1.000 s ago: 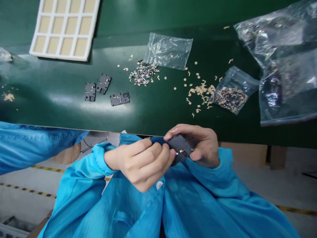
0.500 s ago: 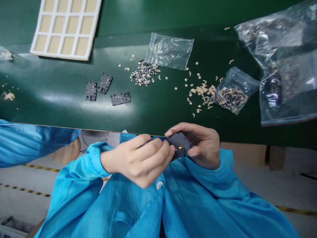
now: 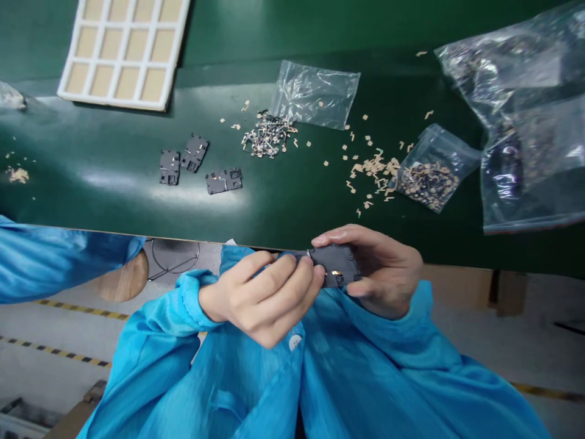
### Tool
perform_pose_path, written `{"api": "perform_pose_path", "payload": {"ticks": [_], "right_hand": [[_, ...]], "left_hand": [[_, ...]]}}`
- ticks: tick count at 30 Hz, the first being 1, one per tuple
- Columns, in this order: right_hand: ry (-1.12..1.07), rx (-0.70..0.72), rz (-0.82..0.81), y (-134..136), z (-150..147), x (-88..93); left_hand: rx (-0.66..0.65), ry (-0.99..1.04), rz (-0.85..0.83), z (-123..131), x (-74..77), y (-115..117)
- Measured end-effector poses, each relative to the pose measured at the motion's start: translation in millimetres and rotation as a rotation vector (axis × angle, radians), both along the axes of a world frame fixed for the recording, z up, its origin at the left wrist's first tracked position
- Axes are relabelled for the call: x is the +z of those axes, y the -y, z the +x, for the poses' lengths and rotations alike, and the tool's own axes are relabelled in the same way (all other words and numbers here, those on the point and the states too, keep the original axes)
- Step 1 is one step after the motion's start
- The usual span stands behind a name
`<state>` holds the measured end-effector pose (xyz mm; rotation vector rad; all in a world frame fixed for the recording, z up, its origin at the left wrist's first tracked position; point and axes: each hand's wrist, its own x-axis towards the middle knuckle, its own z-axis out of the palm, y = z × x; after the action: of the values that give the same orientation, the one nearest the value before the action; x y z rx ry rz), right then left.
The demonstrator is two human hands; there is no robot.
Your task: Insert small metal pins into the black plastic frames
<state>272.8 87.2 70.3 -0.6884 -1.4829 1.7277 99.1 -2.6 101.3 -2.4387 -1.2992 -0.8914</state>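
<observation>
My right hand grips a small black plastic part just below the near edge of the green table. A small gold contact shows on the part's face. My left hand is curled, and its fingertips press against the part's left end. Both arms wear blue sleeves. On the table beyond lie three more black parts, a heap of small metal pieces and scattered tan bits.
A white compartment tray lies at the far left. An empty clear bag sits behind the metal heap; a small bag of parts and large bags lie at right. Another person's blue sleeve reaches in from the left.
The black part has turned more level in my right hand and shifted slightly right. My left fingertips stay pinched at its left end.
</observation>
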Motion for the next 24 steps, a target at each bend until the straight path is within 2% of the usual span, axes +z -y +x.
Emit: {"api": "perform_pose_path", "payload": {"ticks": [4,7,10,14,17,21,24], "right_hand": [[-0.027,-0.057,0.001,3,1,-2.1],[-0.037,-0.053,0.035,2,2,-1.4],[-0.061,0.025,0.066,-1,4,1.0],[-0.085,0.037,0.060,-2,4,2.1],[-0.089,0.018,0.058,1,4,1.5],[-0.105,-0.019,0.104,5,3,1.8],[-0.115,-0.041,0.139,7,3,-0.4]], "left_hand": [[-0.049,0.056,-0.053,0,0.9,-1],[-0.004,0.130,-0.039,4,-4.8,-1],[0.064,0.234,0.014,9,-9.7,-1],[0.079,0.192,-0.012,14,-8.6,0],[0.136,0.195,0.026,18,-9.1,2],[0.197,0.169,0.114,25,-18.4,9],[0.232,0.220,0.054,27,-25.2,14]]}}
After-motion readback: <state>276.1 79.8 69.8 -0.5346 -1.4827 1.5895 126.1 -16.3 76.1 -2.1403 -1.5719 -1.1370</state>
